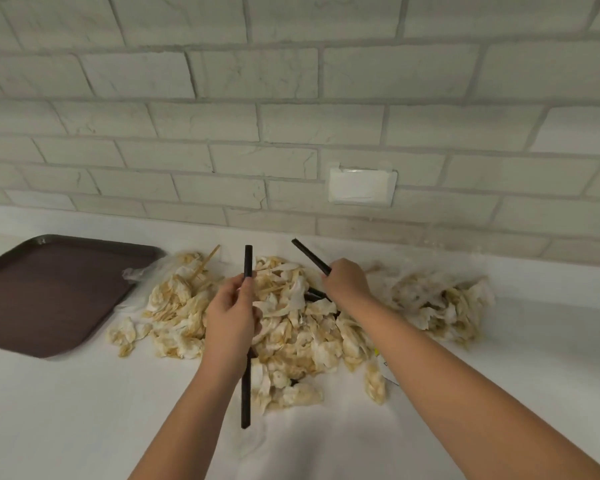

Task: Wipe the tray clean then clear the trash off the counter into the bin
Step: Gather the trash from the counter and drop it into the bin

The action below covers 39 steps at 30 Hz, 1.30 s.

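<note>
Trash pile (pixel 302 337): stained tissues, centre of counter (pixel 84 410), just R of tray (pixel 49 292). L hand (pixel 229 317) clamped on black straw (pixel 248 261), long axis pointing away from body; R hand (pixel 347 282) grips second straw (pixel 309 256), tilted up-left. Loose straws (pixel 314 295) lie just under R hand, the nearer one.
</note>
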Motion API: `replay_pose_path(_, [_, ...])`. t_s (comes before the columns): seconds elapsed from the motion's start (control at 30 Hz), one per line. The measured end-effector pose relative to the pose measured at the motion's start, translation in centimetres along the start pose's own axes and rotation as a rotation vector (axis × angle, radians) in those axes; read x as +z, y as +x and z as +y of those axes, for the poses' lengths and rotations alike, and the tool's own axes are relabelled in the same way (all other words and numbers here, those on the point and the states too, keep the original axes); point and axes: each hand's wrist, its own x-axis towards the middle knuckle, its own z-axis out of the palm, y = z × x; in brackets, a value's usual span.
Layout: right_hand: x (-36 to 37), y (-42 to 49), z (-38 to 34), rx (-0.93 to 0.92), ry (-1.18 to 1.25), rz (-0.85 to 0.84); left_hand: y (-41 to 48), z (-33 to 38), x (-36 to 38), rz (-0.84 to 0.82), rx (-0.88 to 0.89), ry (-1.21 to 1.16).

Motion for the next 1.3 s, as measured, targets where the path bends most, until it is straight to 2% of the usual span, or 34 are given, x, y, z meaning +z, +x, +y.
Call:
replay_pose_path(0.13, [1.9,2.1,1.7,0.163,-0.214,-0.095,2.4,-1.3,-0.8,-0.052,-0.184,0.02])
replay_pose_path(0.27, [1.3,2.3,3.1,0.139,-0.332,-0.2,3.6,-2.8,0.6,-0.112,-0.262,0.109])
replay_pose_path(0.33, [0.5,1.7,3.9,0.116,-0.391,-0.269,4.1,-3.6,2.1,-0.16,-0.254,0.184])
replay_pose_path(0.43, [-0.7,0.7,5.4,0.067,-0.422,-0.311,5.2,-4.8,4.6,-0.239,-0.153,0.417])
replay_pose_path(0.5, [-1.2,0.1,6.2,0.049,-0.333,-0.283,6.1,-5.6,5.9,-0.297,-0.066,0.612])
replay_pose_path(0.6, [-2.3,-0.9,7.2,0.056,-0.083,-0.155,7.0,-6.4,7.2,-0.402,0.014,0.862])
replay_pose_path(0.8, [-5.7,-3.7,7.8,0.041,0.256,0.083,7.0,-6.8,9.8,-0.791,0.243,1.365])
replay_pose_path(0.93, [-7.7,-6.2,7.0,0.004,0.502,0.201,7.0,-7.6,10.6,-0.937,0.408,1.515])
replay_pose_path(1.1, [-9.6,-8.8,6.3,-0.095,0.673,0.285,7.6,-7.2,11.6,-0.893,0.591,1.475])
replay_pose_path(1.3, [-9.6,-9.4,7.2,-0.014,0.8,0.308,7.1,-7.8,13.4,-1.024,0.708,1.668])
